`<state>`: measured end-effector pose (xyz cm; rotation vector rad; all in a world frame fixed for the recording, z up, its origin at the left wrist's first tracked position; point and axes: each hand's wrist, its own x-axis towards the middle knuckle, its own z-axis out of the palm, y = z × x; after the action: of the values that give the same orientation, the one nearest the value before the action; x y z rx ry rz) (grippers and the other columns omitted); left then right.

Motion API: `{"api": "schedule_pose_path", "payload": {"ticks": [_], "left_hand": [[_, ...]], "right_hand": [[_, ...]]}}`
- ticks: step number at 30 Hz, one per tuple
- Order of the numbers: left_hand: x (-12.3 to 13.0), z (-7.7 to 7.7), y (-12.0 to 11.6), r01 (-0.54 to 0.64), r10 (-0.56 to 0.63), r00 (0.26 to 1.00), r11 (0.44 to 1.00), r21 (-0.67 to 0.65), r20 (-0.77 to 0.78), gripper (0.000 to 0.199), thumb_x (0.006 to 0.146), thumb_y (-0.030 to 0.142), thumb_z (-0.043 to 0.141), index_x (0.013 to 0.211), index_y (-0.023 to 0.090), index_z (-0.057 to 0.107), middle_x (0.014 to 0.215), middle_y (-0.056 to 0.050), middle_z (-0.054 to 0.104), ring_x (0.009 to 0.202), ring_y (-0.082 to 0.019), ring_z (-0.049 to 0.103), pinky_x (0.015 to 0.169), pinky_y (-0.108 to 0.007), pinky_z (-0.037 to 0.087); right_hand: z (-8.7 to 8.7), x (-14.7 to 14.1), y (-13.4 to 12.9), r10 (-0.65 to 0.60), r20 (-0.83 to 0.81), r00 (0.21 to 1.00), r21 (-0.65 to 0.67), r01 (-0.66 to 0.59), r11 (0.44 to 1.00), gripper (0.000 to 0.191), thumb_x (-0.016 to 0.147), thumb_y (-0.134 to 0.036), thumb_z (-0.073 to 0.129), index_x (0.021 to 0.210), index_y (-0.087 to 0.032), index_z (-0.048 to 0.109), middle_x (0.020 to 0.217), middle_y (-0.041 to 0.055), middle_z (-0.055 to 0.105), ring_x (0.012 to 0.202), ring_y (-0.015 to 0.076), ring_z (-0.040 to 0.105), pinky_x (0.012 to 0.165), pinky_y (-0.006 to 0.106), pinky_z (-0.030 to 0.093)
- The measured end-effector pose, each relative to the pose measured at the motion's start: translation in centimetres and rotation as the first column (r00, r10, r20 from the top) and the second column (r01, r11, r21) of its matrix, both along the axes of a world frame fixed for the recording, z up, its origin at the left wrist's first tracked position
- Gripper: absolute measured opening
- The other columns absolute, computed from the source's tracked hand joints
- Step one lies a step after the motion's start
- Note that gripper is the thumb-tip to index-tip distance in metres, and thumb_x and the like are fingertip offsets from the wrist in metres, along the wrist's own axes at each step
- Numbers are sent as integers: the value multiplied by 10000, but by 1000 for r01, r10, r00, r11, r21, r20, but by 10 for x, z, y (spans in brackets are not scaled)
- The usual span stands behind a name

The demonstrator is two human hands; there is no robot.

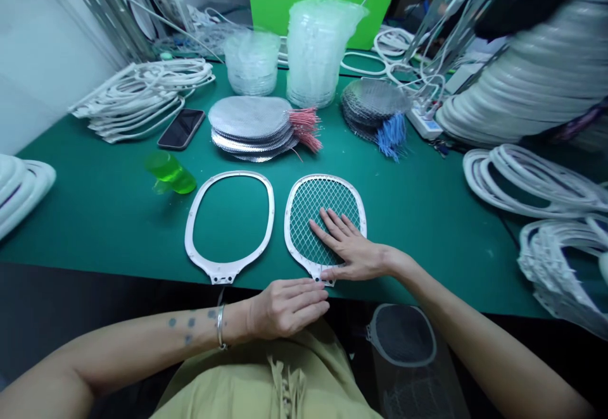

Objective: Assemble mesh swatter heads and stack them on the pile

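Two white plastic racket-head frames, like those of an electric fly swatter, lie side by side near the front edge of the table. The left frame (pixel 190 229) encloses only green tabletop. Metal mesh (pixel 304 213) fills the right frame (pixel 287 232). My right hand (pixel 349 248) rests flat on this mesh with fingers spread, its thumb over the frame's neck. At the neck's lower end is my left hand (pixel 289 308), palm inward, fingers pressed together and slightly bent. Whatever its fingertips pinch there, if anything, is hidden.
Behind the frames are stacked mesh sheets with red wires (pixel 251 118), darker mesh sheets with blue wires (pixel 370 106), a phone (pixel 181 129) and a green bottle-like object (pixel 173 173). Clear plastic stacks (pixel 311 52) stand farther back. White frames (pixel 142 96) pile up at both sides. A finished-looking mesh head (pixel 403 337) lies below the table edge.
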<state>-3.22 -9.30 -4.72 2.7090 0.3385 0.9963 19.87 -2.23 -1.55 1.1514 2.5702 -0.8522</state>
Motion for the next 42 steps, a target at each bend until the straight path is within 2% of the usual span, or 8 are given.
{"api": "schedule_pose_path", "payload": {"ticks": [4,12,21,26,30,35,39,42], "left_hand": [[9,4,-4,-48,48,999,998,-44,10,212,938,109,480,1046,139,660,1031,-81,748,1041,-167,684,1051,-339,467],[22,1,-8,-147,225,966,880,-452,125,193,914,59,499,870,171,651,804,18,752,796,-94,725,950,-254,543],[15,7,-5,22,-19,1000,984,-174,18,186,920,76,493,926,99,678,958,-115,755,922,-183,723,1002,-309,515],[-2,45,41,27,-148,982,724,-689,-118,505,956,330,551,1430,227,411,1162,-48,706,1026,-161,691,930,-249,539],[-13,45,79,-312,111,913,810,-496,-393,656,961,474,486,1523,256,227,1543,-87,308,1414,-278,310,1167,-456,269],[-11,20,96,-354,115,834,862,-363,-540,744,957,531,432,1537,269,47,1591,-42,90,1465,-273,120,1205,-499,94],[-10,6,104,-306,115,837,909,-284,-534,783,920,563,493,1536,247,128,1562,-74,190,1432,-295,243,1209,-506,77],[-10,-20,112,-258,164,863,956,-138,-477,638,981,482,430,1529,254,197,1500,-62,352,1360,-256,402,1209,-425,184]], "right_hand": [[0,0,0,0,-1,1000,-7,0,1000,977,844,-703,457,1523,-237,-68,1555,87,-229,1418,309,-198,1144,503,-87],[3,-3,-1,-59,34,998,-50,61,997,979,833,-656,525,1531,-260,-36,1560,64,-236,1419,319,-201,1146,515,-73],[-1,-7,-1,-87,56,995,-40,89,995,1020,790,-654,583,1539,-250,22,1575,71,-204,1426,292,-208,1145,510,-87],[8,-7,2,-91,32,995,-108,94,990,1039,772,-690,570,1535,-241,26,1584,87,-158,1431,318,-179,1143,536,-68],[5,-5,3,-87,9,996,-137,88,987,1097,735,-719,580,1525,-241,-13,1579,83,-173,1422,331,-201,1132,553,-102],[-9,5,7,-95,-111,989,-202,71,977,1176,680,-748,610,1524,-207,-5,1578,112,-119,1436,349,-122,1139,574,-47],[35,14,53,-90,-109,990,-275,57,960,902,682,-717,637,1405,-203,477,1482,156,404,1381,360,333,1144,555,152],[108,8,136,-335,-132,933,-38,333,942,446,732,-617,676,913,-220,769,910,63,756,904,258,696,999,450,431]]}}
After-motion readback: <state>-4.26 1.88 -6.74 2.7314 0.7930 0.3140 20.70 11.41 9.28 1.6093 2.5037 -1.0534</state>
